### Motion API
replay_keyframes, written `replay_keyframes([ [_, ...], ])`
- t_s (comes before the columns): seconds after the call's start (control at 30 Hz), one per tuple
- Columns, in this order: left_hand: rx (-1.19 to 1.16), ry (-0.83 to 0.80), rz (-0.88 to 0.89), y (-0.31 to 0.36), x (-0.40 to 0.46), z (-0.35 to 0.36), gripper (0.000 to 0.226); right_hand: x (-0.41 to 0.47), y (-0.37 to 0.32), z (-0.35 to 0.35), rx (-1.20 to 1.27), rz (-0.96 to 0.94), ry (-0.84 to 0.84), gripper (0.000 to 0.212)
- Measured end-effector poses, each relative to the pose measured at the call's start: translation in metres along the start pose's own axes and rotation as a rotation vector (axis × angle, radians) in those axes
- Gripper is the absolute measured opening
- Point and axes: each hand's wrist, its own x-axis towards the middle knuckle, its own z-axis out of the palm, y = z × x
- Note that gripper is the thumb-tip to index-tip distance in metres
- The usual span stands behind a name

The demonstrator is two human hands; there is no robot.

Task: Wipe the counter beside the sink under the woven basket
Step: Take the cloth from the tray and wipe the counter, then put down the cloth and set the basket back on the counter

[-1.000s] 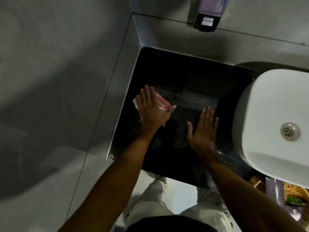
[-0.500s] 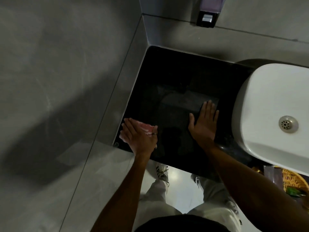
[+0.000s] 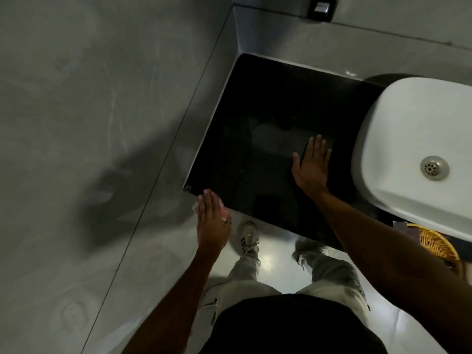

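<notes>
The black stone counter (image 3: 255, 111) fills the corner left of the white sink (image 3: 413, 123). My left hand (image 3: 212, 223) sits just off the counter's front left corner, over the floor, palm down on a pink cloth (image 3: 222, 212) that shows only at the hand's edges. My right hand (image 3: 313, 167) lies flat on the counter, fingers spread, close to the sink's left side. The woven basket (image 3: 436, 245) peeks out at the lower right, below the sink's front edge and partly behind my right forearm.
Grey tiled walls (image 3: 102, 98) close the counter at the left and back. A soap dispenser (image 3: 322, 6) hangs on the back wall. My legs and shoes (image 3: 249, 237) stand on the shiny floor below the counter's front edge.
My left hand has dragged the pink cloth from the middle-left of the counter toward me, down to and off the front left corner. My right hand has stayed flat beside the sink.
</notes>
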Motion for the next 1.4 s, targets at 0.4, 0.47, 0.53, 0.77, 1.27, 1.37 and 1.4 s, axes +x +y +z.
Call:
replay_keyframes([
  [0.4,-1.836,-0.747,-0.469,-0.03,0.019,-0.076,0.061,-0.07,-0.043,-0.023,0.659,-0.172,-0.501,0.046],
  [0.47,-1.981,-0.997,-0.295,-0.012,0.026,-0.085,0.07,-0.08,-0.051,-0.02,0.879,-0.022,-0.744,0.049],
  [0.53,-1.995,-1.12,-0.201,0.007,0.04,-0.088,0.087,-0.084,-0.054,-0.015,0.978,0.069,-0.782,0.036],
  [0.77,-1.653,-0.876,-0.267,0.054,0.098,-0.091,0.062,-0.051,-0.048,-0.035,1.005,0.31,-0.323,0.047],
  [1.27,-0.538,0.201,0.181,0.137,0.141,-0.116,0.053,0.006,-0.047,-0.096,0.56,0.058,0.044,0.071],
  [1.37,-0.283,0.482,0.498,0.148,0.067,-0.082,0.062,-0.052,0.002,-0.1,0.06,-0.229,0.409,0.067],
  [1.4,-0.199,0.532,0.566,0.151,0.045,-0.069,0.065,-0.076,0.018,-0.097,-0.031,-0.305,0.494,0.065],
])
